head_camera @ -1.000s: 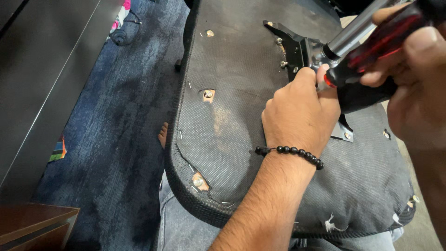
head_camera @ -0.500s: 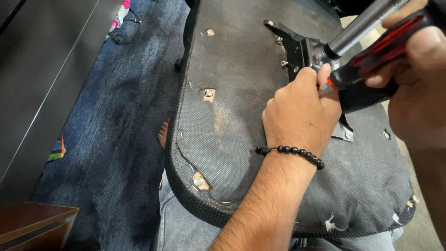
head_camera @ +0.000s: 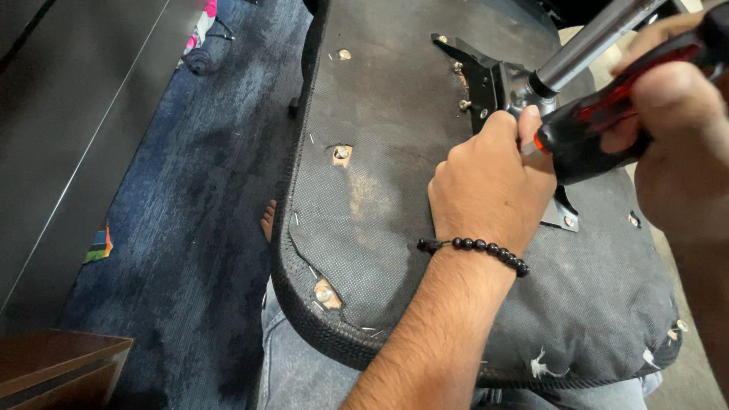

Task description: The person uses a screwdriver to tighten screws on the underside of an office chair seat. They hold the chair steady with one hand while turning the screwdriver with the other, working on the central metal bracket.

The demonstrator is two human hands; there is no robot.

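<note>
At the bottom of the frame a chair seat lies upside down across the person's lap, its grey underside fabric up, torn in spots and stapled along the edge. The jeans show just under its near rim.

The left hand, with a black bead bracelet at the wrist, rests in the middle of the frame, fingers curled down at the edge of the black metal plate bolted to the seat. Whether those fingers pinch a screw or only steady the tip is hidden by the hand itself.

At the right edge the right hand is closed around the red-and-black handle of a screwdriver, which slants down and left toward the left hand's fingertips. Its tip is hidden behind them.

Beyond, a silver column rises from the plate toward the upper right. Blue carpet fills the left of the frame, with a dark cabinet at the upper left.

The risk, as I judge it, is the tip slipping off the screw head: the left fingers sit right beside it, so a slip could jab them or strip the head. The seat only rests on the lap, so a hard push could tilt it.
</note>
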